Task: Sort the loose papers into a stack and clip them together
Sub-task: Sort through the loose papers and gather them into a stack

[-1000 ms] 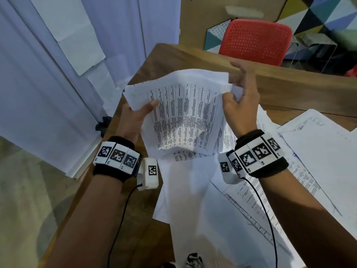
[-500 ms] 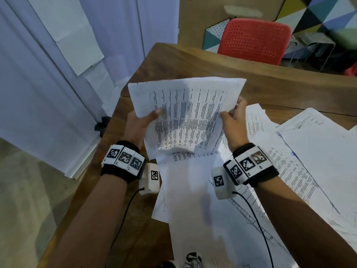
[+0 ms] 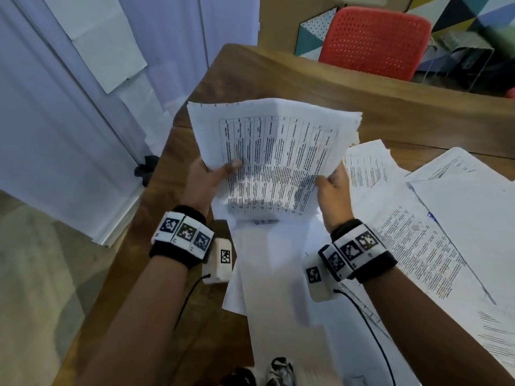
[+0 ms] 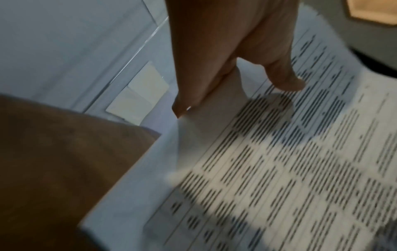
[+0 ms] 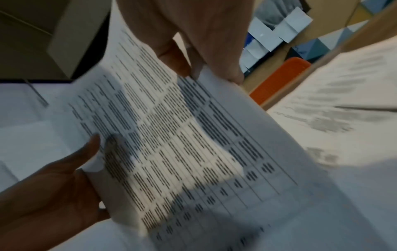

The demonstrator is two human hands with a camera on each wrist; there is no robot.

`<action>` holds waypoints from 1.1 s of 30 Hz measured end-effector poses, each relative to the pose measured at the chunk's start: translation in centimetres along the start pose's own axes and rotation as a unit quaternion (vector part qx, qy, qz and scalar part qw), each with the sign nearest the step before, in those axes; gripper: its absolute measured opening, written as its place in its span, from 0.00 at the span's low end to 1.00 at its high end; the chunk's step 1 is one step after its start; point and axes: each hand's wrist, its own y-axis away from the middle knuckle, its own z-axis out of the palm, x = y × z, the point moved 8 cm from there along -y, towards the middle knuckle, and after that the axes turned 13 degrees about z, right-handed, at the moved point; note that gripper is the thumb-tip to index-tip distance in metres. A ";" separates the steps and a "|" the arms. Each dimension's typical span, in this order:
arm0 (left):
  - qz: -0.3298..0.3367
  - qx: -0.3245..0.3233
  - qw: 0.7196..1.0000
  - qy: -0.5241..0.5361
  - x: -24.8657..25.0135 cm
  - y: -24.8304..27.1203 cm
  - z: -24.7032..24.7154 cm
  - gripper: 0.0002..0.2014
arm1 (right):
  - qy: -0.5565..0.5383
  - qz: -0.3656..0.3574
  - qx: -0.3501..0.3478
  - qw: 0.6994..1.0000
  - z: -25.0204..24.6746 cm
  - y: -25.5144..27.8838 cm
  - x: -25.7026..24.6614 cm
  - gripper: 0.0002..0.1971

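White printed sheets, gathered as a held stack (image 3: 278,160), raised off the wooden table (image 3: 320,87) and tilted toward the head camera; top page a ruled table of text. Gripped on both side edges. Left hand (image 3: 207,178) at the left edge, thumb (image 4: 285,79) pressed flat on the printed face, fingers tucked behind the sheets. Right hand (image 3: 333,188) at the right edge, thumb on the front, fingers curled behind, pinching the paper; confirmed in right wrist view (image 5: 193,42). Far right corner of stack slightly fanned, edges not flush. Loose papers (image 3: 432,232) spread on the table to the right and below the stack, overlapping at varied angles, some printed, some blank side up. No clip identified in any view. Marker bands on both wrists, cables trailing from each. Red perforated chair (image 3: 373,41) beyond the far table edge. Wrist views blurred; text not legible.
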 end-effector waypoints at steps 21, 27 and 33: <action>-0.122 0.037 0.891 -0.435 -7.8 -6.7 -12.5 0.16 | 0.389 0.183 -0.094 0.898 10.4 -5.2 10.5 0.20; -0.172 0.028 0.858 -0.483 -9.9 -5.3 -13.3 0.20 | 0.432 0.173 -0.106 0.879 10.5 -5.0 11.6 0.21; -0.229 0.036 0.775 -0.587 -9.1 -5.1 -12.0 0.39 | 0.416 0.187 -0.198 0.868 9.9 -4.5 11.2 0.26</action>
